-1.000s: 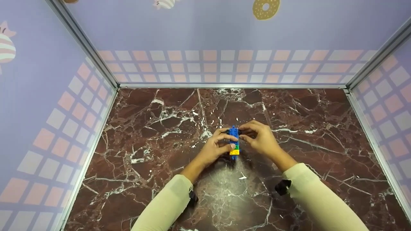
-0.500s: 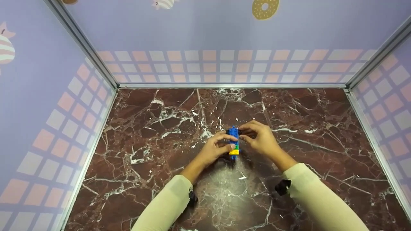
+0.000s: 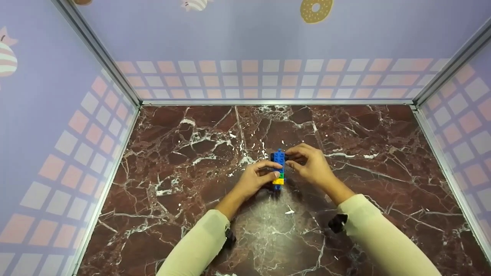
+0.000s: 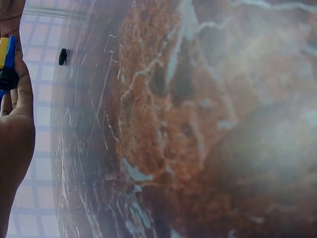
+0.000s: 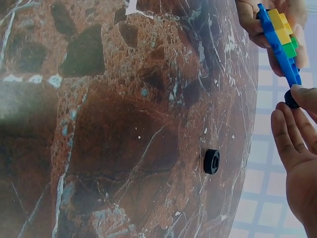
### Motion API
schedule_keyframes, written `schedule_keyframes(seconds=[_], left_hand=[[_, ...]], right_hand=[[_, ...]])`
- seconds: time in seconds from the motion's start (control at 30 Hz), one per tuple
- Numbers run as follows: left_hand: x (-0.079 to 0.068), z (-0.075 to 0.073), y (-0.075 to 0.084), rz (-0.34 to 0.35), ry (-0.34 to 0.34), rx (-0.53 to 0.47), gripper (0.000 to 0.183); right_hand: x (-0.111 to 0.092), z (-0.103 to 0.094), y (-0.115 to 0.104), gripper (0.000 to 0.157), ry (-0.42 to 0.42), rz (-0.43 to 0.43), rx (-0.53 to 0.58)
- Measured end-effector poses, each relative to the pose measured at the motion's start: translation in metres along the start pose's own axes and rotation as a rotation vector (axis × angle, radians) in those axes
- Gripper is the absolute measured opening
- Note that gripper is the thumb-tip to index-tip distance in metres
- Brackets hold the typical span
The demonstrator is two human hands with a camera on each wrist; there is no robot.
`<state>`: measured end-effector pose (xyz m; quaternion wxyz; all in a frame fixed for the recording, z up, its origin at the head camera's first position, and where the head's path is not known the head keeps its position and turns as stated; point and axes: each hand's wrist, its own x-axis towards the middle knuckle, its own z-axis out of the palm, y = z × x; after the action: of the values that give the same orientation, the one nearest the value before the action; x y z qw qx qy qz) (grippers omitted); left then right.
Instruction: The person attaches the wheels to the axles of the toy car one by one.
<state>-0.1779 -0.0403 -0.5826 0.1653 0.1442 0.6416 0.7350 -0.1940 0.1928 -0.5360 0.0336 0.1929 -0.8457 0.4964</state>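
Note:
A toy brick car with a blue base [image 3: 279, 158] and green [image 3: 281, 175] and yellow [image 3: 278, 181] bricks is held up between both hands in the head view. My left hand [image 3: 254, 179] grips its near part, thumb and finger across the bricks. At its far right side my right hand [image 3: 311, 165] pinches a black wheel [image 5: 290, 99] against the end of the blue base, as the right wrist view shows. Another black wheel [image 3: 272, 157] sits on the left side of that far end. In the left wrist view a black wheel [image 4: 8, 79] shows beside the yellow brick.
A loose black wheel [image 5: 211, 161] stands on the brown marbled tabletop [image 3: 184, 230], beyond the hands in both wrist views. Purple patterned panels [image 3: 245, 46] with metal edging enclose the back and both sides.
The near end of the brick car has swung slightly left. A left finger that lay near the far left wheel has drawn back. The right hand keeps its pinch in place.

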Motion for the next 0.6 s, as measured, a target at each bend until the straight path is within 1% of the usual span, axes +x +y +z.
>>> schedule_keyframes(seconds=[0.13, 0.27, 0.33, 0.47, 0.53, 0.6], left_hand=[[0.000, -0.001, 0.000, -0.002, 0.014, 0.005, 0.032], [-0.001, -0.004, 0.001, -0.013, 0.036, -0.016, 0.032], [-0.002, -0.005, 0.002, -0.036, 0.043, -0.054, 0.033], [-0.003, -0.006, 0.004, -0.097, 0.043, -0.176, 0.034], [-0.003, -0.006, 0.004, -0.109, 0.040, -0.227, 0.035], [-0.003, -0.005, 0.004, -0.108, 0.039, -0.256, 0.036]], right_hand=[[0.000, -0.002, 0.002, 0.036, -0.015, -0.007, -0.016], [0.001, -0.006, 0.009, 0.038, -0.025, -0.018, -0.056], [0.002, -0.009, 0.013, 0.037, -0.028, -0.028, -0.097], [0.001, -0.013, 0.023, 0.035, -0.040, -0.046, -0.228], [0.001, -0.015, 0.028, 0.035, -0.051, -0.048, -0.300], [0.000, -0.015, 0.031, 0.037, -0.068, -0.046, -0.356]])
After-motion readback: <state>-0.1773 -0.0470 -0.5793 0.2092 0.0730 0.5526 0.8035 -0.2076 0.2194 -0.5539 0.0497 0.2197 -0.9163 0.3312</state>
